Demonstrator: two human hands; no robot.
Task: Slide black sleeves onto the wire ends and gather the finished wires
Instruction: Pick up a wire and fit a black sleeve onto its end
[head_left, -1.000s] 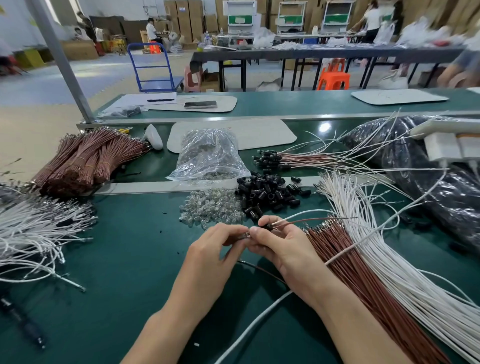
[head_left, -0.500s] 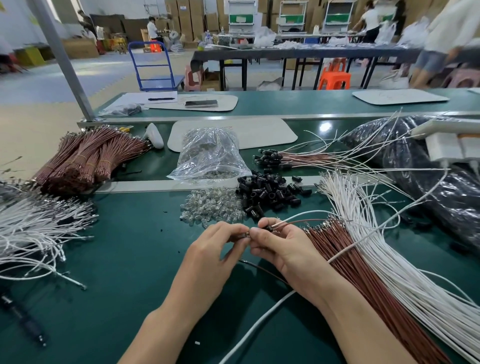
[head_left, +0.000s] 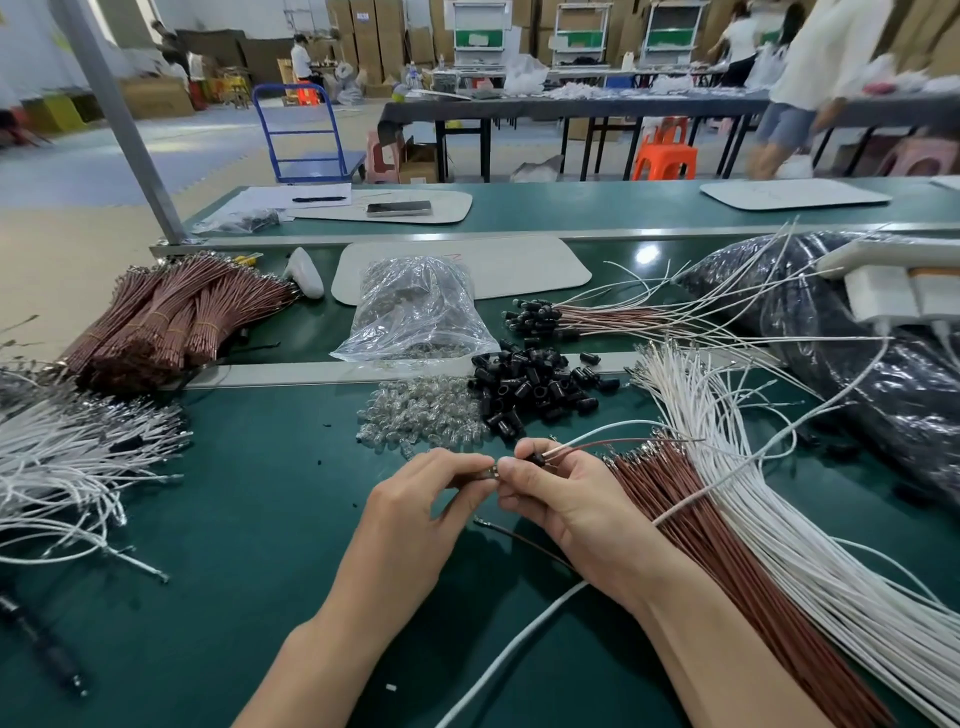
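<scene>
My right hand (head_left: 558, 493) pinches a black sleeve (head_left: 536, 458) that sits on a white wire and a brown wire (head_left: 597, 443) running off to the right. My left hand (head_left: 423, 499) meets it fingertip to fingertip and pinches the small metal end (head_left: 491, 472) sticking out of the sleeve. Loose black sleeves (head_left: 535, 387) lie in a pile just beyond my hands. Finished wires with black sleeves (head_left: 540, 316) lie gathered farther back. Bare brown wires (head_left: 691, 519) and white wires (head_left: 769, 519) fan out on the right.
Small clear bulbs (head_left: 421, 415) lie loose left of the sleeves, behind them a clear bag (head_left: 415, 312). Bundled brown wires (head_left: 166, 317) and tangled white wires (head_left: 67, 457) fill the left. A black plastic bag (head_left: 857, 353) bulks at the right. A loose brown wire (head_left: 519, 538) lies under my hands.
My hands stay together at the same spot; the fingers have shifted slightly on the sleeve and wire end. A person in the background has walked in at the top right.
</scene>
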